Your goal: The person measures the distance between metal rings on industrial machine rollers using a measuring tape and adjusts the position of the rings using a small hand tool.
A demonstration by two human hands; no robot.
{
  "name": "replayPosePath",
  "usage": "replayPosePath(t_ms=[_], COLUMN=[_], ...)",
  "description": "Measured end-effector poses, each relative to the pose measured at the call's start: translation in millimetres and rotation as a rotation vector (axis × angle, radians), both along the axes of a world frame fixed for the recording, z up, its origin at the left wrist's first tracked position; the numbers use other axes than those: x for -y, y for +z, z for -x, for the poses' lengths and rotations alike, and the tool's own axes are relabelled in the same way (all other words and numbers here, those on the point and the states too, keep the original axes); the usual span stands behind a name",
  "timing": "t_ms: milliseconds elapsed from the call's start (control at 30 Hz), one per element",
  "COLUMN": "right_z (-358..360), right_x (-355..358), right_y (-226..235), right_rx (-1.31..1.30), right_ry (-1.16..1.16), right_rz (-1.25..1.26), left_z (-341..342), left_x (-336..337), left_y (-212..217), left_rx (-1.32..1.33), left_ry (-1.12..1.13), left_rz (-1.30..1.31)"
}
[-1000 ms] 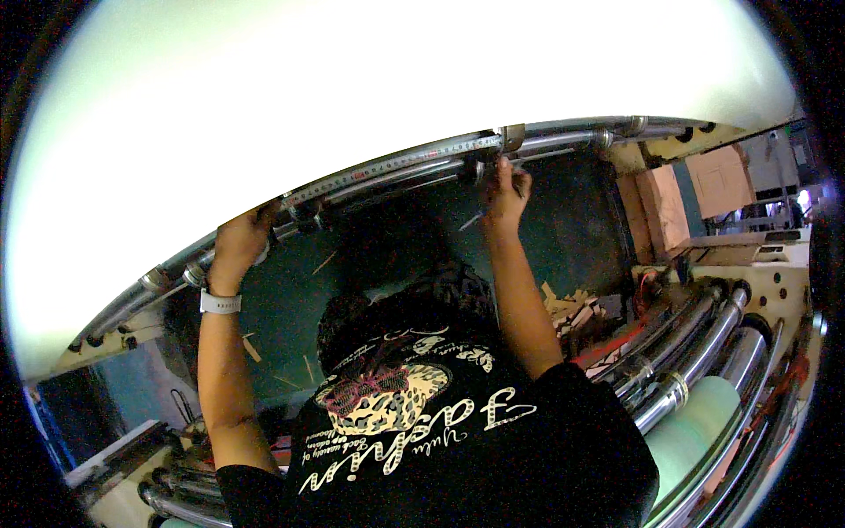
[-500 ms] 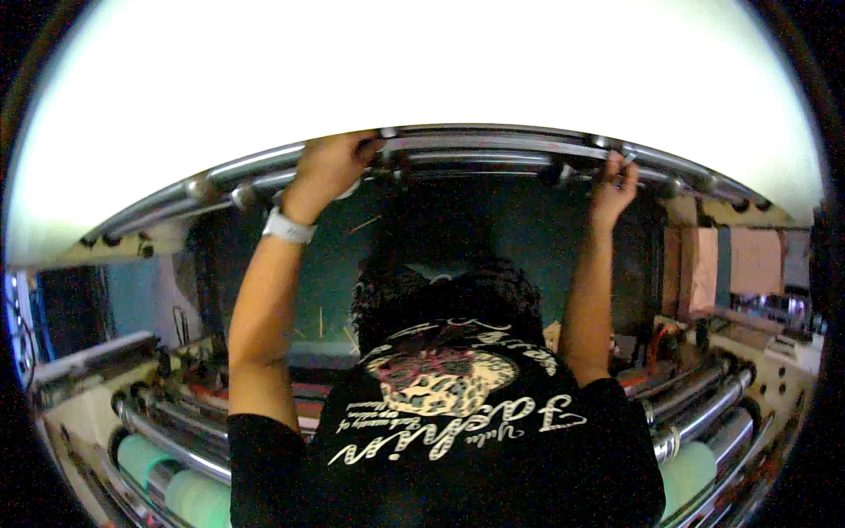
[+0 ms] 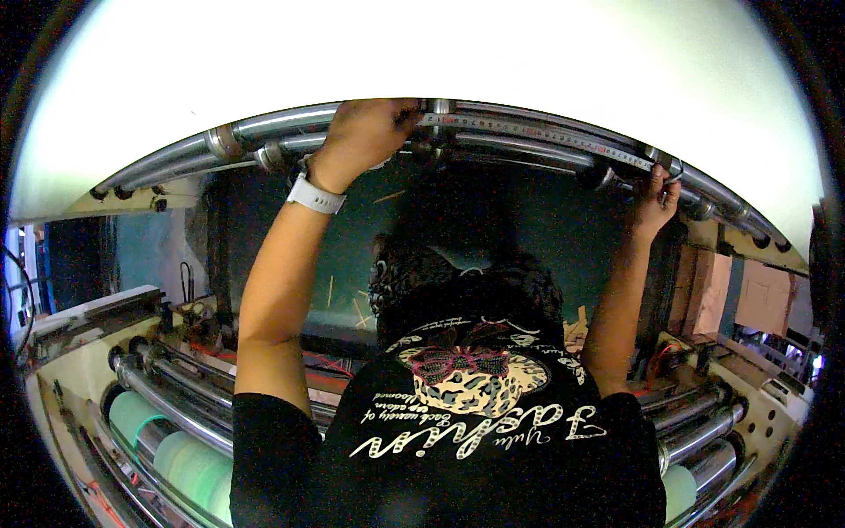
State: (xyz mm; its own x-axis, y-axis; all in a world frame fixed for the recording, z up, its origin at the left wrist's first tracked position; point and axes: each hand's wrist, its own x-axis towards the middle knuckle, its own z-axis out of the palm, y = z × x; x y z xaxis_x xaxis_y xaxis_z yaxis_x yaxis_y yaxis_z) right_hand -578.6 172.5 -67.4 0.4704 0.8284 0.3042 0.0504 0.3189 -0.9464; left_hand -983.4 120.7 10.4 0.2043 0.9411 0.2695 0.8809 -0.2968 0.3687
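A narrow white measuring tape [image 3: 537, 134] with printed graduations stretches along the steel shafts [image 3: 519, 150] at the far side. My left hand [image 3: 374, 132] is closed at the tape's left end, its fingers partly hidden and dark against the shaft. At the other end, my right hand [image 3: 656, 202] pinches the tape between thumb and fingers, beside a metal collar [image 3: 673, 169]. Round collars, one of them a collar [image 3: 223, 141] left of my left hand, sit on the shafts. Whether a tape case lies inside my left hand is hidden.
A bright white surface [image 3: 422, 44] fills the far side above the shafts. Nearer me, steel rollers [image 3: 176, 414] and pale green rollers [image 3: 189, 466] flank my body. Cream machine side frames [image 3: 75, 414] stand left and right. Thin light scraps [image 3: 361, 310] lie on the dark green area below.
The view has shifted, and both hands now appear farther right. The tape between them, blurred earlier, shows clearly. Both hands stay closed at its two ends.
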Motion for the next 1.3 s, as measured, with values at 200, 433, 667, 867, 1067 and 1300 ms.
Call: replayPosePath(t_ms=[200,433,667,867,1067,1300], right_z=[-9,-18,-19,-5,-15,-21], right_x=[0,-1,0,3,2,-4], right_y=[-8,-6,-9,2,-4,-10], right_rx=[-0.056,0.071,0.009,-0.083,-0.124,0.366], right_ry=[0.013,0.029,0.012,0.013,0.061,-0.092], right_rz=[-0.054,-0.003,0.077,0.025,0.070,-0.130], left_z=[-1,4,6,5,4,-2], left_x=[-5,-4,-6,-6,-6,1], left_y=[-4,-6,-5,-6,-3,8], left_rx=[-0.064,0.006,0.038,0.047,0.008,0.008], left_ry=[0.009,0.016,0.001,-0.007,0.000,0.025], left_rz=[0.015,0.015,0.054,0.091,0.060,0.170])
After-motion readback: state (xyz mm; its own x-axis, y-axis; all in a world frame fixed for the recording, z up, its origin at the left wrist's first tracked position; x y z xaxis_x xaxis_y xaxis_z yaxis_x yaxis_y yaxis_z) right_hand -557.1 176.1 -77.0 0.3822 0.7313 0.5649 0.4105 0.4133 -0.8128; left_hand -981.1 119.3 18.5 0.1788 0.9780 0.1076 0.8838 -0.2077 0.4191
